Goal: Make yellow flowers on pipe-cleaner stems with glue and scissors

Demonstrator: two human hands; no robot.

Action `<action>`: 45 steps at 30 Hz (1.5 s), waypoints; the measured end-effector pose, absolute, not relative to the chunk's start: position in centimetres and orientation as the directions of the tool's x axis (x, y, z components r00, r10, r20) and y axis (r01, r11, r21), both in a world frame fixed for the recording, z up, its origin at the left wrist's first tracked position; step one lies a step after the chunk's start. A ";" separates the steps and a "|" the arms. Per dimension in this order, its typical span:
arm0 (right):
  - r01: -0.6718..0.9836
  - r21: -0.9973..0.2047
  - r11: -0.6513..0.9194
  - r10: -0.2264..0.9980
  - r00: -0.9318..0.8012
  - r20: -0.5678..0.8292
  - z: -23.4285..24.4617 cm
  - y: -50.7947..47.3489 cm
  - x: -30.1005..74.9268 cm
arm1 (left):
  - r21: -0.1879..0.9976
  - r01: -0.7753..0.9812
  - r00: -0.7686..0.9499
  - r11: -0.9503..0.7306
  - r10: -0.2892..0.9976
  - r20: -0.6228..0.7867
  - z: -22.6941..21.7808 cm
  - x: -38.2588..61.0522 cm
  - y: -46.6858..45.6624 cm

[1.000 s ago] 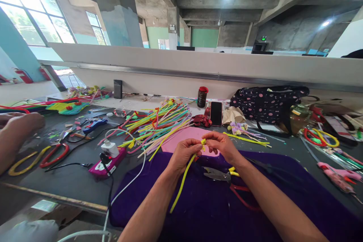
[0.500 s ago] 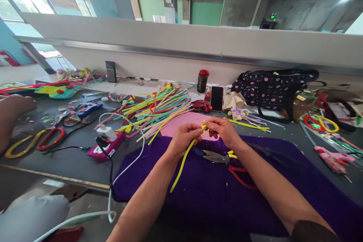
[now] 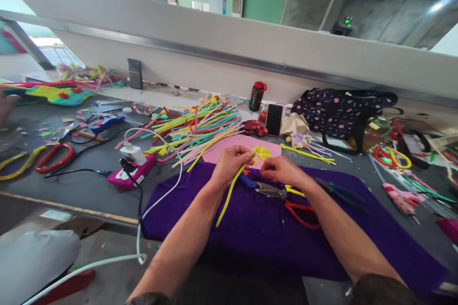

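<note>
Drawn back from the left hand point(image 3: 232, 167), the right hand point(image 3: 282, 171) now sits a little to its right; half a second ago the two met fingertip to fingertip. Yellow bits point(image 3: 262, 152) show behind the gap, lying on the pink sheet point(image 3: 214, 153).

Between thumb and fingers, the left grip is clamped on the upper end of the yellow stem point(image 3: 231, 195). From there the stem's long axis slopes toward the person and to the left, above the purple cloth point(image 3: 257, 238), its lower end free beside the left forearm. Seen from the right hand, the stem lies to the left; the left hand is nearer, being the one that holds it. The right fingers are curled, apart from the stem, and I cannot tell whether they pinch anything.

Scissors point(image 3: 272, 192) lie on the cloth between the forearms, blades pointing left, the red handle beside the right forearm.

As for containers, toward the back of the worktop point(image 3: 86, 195) stand a dark bottle point(image 3: 257, 96) with a red lid, a spotted bag point(image 3: 343, 112) and an amber jar point(image 3: 377, 131); what they hold cannot be made out.
</note>
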State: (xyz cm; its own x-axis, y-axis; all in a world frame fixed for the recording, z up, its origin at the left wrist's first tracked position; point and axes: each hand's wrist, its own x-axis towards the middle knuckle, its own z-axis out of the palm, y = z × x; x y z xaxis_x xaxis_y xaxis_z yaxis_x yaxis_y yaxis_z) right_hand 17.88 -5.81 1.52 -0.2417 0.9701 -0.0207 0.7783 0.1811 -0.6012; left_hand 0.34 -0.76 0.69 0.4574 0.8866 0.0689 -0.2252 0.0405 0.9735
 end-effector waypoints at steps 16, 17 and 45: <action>0.904 -0.346 0.250 0.960 -0.279 -0.035 -1.0 -6.2 16.3 | 0.940 -0.335 0.443 0.067 0.892 0.095 1.0 -0.1 -0.7; 0.903 -0.350 0.249 0.960 -0.278 -0.033 -1.1 -6.1 16.4 | 0.937 -0.340 0.440 0.079 0.894 0.084 1.0 0.0 -0.6; 0.887 -0.432 0.160 0.982 -0.188 -0.024 -1.3 -5.3 17.7 | 0.929 -0.354 0.426 0.113 0.903 0.052 1.2 -0.1 -0.4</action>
State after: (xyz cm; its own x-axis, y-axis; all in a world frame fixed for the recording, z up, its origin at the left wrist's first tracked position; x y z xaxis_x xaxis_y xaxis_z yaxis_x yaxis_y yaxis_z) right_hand 17.72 -5.26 -1.30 -0.1884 0.9818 -0.0245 0.8875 0.1595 -0.4324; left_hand -0.05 -0.41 1.22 0.4260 0.9032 0.0525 -0.3537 0.1129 0.9285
